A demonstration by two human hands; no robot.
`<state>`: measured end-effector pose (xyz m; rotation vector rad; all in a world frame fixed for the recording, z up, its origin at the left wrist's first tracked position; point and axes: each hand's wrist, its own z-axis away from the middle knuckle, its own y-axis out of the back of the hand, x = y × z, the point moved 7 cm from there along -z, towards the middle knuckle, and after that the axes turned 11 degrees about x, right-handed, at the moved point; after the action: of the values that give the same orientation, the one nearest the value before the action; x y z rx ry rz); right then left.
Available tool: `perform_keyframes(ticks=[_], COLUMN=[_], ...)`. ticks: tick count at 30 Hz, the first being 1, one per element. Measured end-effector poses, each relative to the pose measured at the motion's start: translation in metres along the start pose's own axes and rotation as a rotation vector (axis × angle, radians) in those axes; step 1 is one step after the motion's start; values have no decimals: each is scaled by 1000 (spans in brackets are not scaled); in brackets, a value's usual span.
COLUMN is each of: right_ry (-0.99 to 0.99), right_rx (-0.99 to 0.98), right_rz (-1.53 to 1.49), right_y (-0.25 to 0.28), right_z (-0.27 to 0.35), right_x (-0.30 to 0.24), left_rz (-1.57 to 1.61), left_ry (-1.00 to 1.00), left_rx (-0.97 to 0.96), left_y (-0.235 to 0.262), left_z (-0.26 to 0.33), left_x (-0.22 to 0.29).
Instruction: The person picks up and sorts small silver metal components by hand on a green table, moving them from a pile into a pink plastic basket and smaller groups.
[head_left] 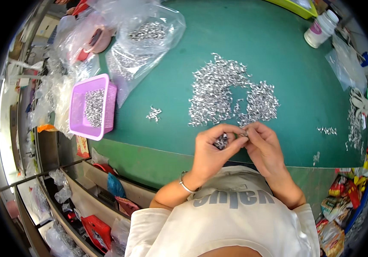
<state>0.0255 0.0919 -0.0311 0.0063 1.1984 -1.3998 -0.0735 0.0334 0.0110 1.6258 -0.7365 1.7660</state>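
Note:
My left hand [218, 143] is closed around a small bunch of shiny silver metal pieces [221, 141], which show inside the curl of its fingers. Its thumb and forefinger meet the fingertips of my right hand [263, 143] at one small metal piece [245, 133]. That piece is pinched between both hands and mostly covered. Just beyond my hands, a large heap of small curved metal pieces [214, 92] lies on the green tabletop [167, 81]. To its right and almost joined to it is a smaller heap [262, 101].
On the left stand a purple basket [109, 105] of metal pieces and a clear plastic bag [124, 83] with more. Little clusters lie at left [154, 113] and right [327, 130]. A white bottle [321, 29] stands far right. Open drawers [87, 182] sit below the left edge.

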Motion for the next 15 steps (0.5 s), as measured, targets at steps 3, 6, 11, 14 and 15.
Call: perform_keyframes(ticks=[3,6,11,14,15], right_ry=[-37,-92,-134,-133,-130], right_rx=[-41,-79,-106,-98,-83], right_rz=[-71,-111,-155,-154,-143], right_y=[-3,-4,-7,-10,-10], right_z=[1,1,1,1,1], right_x=[2,7,12,12,12], left_rz=[4,16,59,111,126], left_ry=[-24,-50,-83,-46,-43], left_rx=[29,40,55,47,39], left_y=[-2,-3,-1,-1,-2], left_z=[-1,0,1,1,1], left_x=[4,5,5,2,2])
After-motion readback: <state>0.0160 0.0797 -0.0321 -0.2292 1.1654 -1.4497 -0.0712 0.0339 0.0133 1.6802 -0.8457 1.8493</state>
